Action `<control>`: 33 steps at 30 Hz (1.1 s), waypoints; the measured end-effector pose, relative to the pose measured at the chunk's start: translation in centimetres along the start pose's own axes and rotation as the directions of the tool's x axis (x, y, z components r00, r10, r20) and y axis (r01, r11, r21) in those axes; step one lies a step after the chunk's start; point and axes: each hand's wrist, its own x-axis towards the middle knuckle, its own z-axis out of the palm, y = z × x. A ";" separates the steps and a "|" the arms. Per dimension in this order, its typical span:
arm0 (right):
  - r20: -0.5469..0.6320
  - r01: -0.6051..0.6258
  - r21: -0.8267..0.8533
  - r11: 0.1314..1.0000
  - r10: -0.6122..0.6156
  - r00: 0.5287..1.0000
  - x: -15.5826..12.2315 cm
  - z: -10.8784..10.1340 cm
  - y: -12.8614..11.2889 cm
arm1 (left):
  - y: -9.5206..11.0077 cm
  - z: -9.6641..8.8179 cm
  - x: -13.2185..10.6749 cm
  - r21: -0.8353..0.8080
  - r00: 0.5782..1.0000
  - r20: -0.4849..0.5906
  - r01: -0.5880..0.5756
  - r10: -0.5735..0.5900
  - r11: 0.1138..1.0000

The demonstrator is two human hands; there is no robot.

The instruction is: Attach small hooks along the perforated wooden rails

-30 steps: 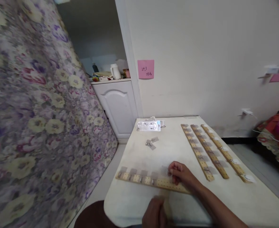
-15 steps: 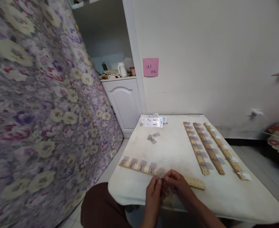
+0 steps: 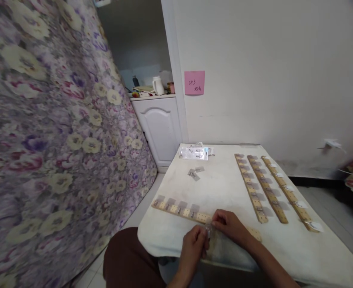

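Note:
Close to the table's front edge, my left hand (image 3: 193, 243) is closed, its thumb and fingers pinching a small clear plastic piece with something shiny and metallic on it (image 3: 208, 231). Fingers curled, my right hand (image 3: 229, 226) meets the upper end of the same piece; the exact fingertip contact is partly hidden. Behind the hands lies a perforated wooden strip (image 3: 201, 217), with several small clear cards and metal fittings along its left half. My right hand and forearm cover part of its right half.
Three similar strips (image 3: 256, 202) lie at the right of the cloth-covered table (image 3: 218, 180), bearing cards or white tags. Loose clear cards (image 3: 195, 175) and a clear package (image 3: 193, 153) lie farther back. A floral curtain (image 3: 74, 140) hangs on the left.
My hands have moved slightly apart, the left one lower, and the clear piece now shows between them. The whole view has shifted a little.

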 end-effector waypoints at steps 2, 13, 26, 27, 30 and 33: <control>-0.010 0.041 -0.100 0.994 -0.042 0.999 0.7 -0.4 -0.1 | 0.2 -0.2 0.2 0.070 0.999 -0.029 -0.026 0.028 0.997; 0.016 0.022 -0.259 0.965 -0.019 1.000 4.6 -0.3 2.1 | -0.8 -0.7 -0.1 0.521 0.934 -0.095 -0.248 0.344 0.817; -0.071 -0.061 -0.426 0.903 0.034 0.997 4.4 0.9 3.0 | -3.0 -0.5 0.7 0.587 0.835 -0.057 -0.415 0.547 0.695; -0.062 -0.058 -0.424 0.904 0.035 0.997 4.5 0.8 3.1 | -3.1 -0.5 0.6 0.596 0.832 -0.054 -0.417 0.552 0.687; -0.046 -0.052 -0.426 0.903 0.035 0.998 4.5 0.6 3.1 | -3.5 -0.6 0.6 0.626 0.827 -0.029 -0.423 0.562 0.655; -0.045 -0.051 -0.429 0.902 0.035 0.998 4.5 0.5 3.0 | -3.7 -0.6 0.5 0.654 0.824 -0.002 -0.427 0.566 0.625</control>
